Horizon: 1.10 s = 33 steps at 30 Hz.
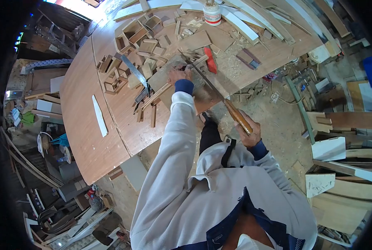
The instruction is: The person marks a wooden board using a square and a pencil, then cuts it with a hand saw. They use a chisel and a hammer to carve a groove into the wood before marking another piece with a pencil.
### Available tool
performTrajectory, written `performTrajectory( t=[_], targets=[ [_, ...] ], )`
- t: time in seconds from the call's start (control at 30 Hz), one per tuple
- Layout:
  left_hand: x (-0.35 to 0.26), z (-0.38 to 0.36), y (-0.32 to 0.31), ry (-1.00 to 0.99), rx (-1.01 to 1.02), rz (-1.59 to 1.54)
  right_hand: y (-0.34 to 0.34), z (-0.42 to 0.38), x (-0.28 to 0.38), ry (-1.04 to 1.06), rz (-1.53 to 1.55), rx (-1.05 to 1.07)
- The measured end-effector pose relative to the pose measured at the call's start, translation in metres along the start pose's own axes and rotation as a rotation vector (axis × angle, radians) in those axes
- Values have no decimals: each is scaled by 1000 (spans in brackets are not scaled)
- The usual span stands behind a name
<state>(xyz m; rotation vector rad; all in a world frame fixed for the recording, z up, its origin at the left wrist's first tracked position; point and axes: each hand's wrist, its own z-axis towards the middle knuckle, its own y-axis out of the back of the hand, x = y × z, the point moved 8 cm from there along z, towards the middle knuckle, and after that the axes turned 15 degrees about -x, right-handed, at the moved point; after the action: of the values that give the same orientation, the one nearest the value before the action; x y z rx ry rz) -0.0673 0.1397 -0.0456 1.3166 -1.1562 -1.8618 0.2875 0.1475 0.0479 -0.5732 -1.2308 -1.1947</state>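
My right hand (pixel 251 132) is wrapped round the wooden handle of a long, thin saw-like tool (pixel 238 115). Its dark blade runs up and left across the table (pixel 79 98) to a small wood strip (pixel 201 60). At the blade's far end, my left hand (pixel 180 75) presses down on the work with bent fingers; what lies beneath them is too small to name. A flat board (pixel 163 78) lies under that hand. Just right of the blade is a red object (pixel 210 61). A metal blade with a dark handle (pixel 133 69) rests to the left.
Small wooden boxes (pixel 132 32) and offcuts crowd the table's back. A white tub (pixel 212 14) stands there, near long strips. A white pointed piece (pixel 99 116) lies on the left. Boards and scraps cover the floor on both sides.
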Motion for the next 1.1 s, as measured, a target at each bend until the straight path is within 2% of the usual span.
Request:
performTrajectory(
  t=[0.07, 0.13, 0.23, 0.37, 0.43, 0.47, 0.53, 0.63, 0.7, 0.87, 1.0, 1.1],
  targets=[
    [-4, -2, 3, -4, 8, 9, 1, -1, -1, -22, -2, 8],
    [-5, -2, 14, 26, -131, -7, 1, -1, 1, -41, -3, 16],
    [-4, 0, 12, -5, -169, 2, 2, -3, 1, -62, 2, 21],
    [-6, -1, 14, 4, -167, 59, 2, -5, 0, -53, -12, 38],
    [-1, 1, -3, 3, -29, 101, 3, -5, 3, -52, -31, 49],
    [2, 1, -6, 3, -30, 99, 3, -6, 4, -70, -25, 55],
    [-2, 1, 5, -52, -182, 16, 2, -6, 3, -88, -18, 60],
    [-2, -1, 7, 6, -103, 13, 0, -1, 10, -23, -28, 34],
    [-6, -6, 14, -4, -122, 35, -5, 2, 8, -123, -23, 78],
    [3, 1, -1, -20, -84, 82, -1, -3, 8, -67, -13, 50],
    [1, -2, 0, -75, -158, 59, -7, 5, 8, -21, -40, 41],
    [2, 2, -4, -76, -119, 65, -12, 8, 3, -72, -71, 71]
  ],
)
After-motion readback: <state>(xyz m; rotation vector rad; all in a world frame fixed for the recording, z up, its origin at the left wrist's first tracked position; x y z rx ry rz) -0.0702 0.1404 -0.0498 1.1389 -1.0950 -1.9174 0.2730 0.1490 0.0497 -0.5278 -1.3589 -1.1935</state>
